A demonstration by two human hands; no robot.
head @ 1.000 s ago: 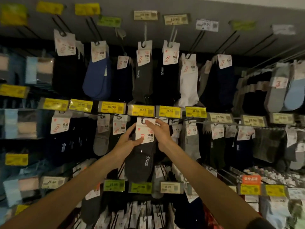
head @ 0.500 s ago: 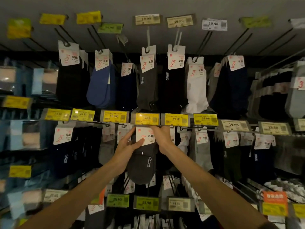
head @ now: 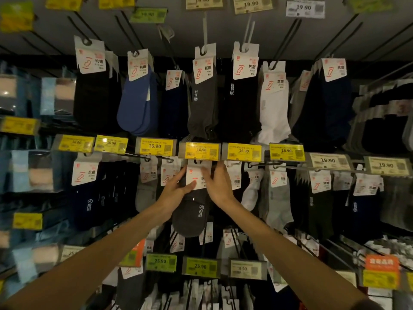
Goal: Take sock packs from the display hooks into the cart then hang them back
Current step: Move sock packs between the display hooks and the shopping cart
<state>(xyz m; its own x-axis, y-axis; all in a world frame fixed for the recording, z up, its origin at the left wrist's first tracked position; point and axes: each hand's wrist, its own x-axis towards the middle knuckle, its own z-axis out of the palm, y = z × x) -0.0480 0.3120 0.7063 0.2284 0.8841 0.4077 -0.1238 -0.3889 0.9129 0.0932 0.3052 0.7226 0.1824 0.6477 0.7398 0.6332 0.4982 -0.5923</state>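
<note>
A dark grey sock pack [head: 192, 215] with a white card header hangs in the middle row, its header top tucked just under the yellow 16.90 price tag [head: 200, 151]. My left hand [head: 175, 191] holds the pack's left side, thumb across the card. My right hand [head: 218, 184] pinches the card's right edge near the top. The hook itself is hidden behind the tag. No cart is in view.
Rows of sock packs on hooks fill the wall: black, blue [head: 138, 104], grey [head: 202, 101] and white [head: 273, 108] above, more to both sides and below. Yellow and green price tags [head: 200, 267] jut forward on each row. Boxed items [head: 29, 171] line the left.
Both hands have lifted the dark grey pack upward, so its header now sits right under the yellow tag. The view has tilted up and closer to the display.
</note>
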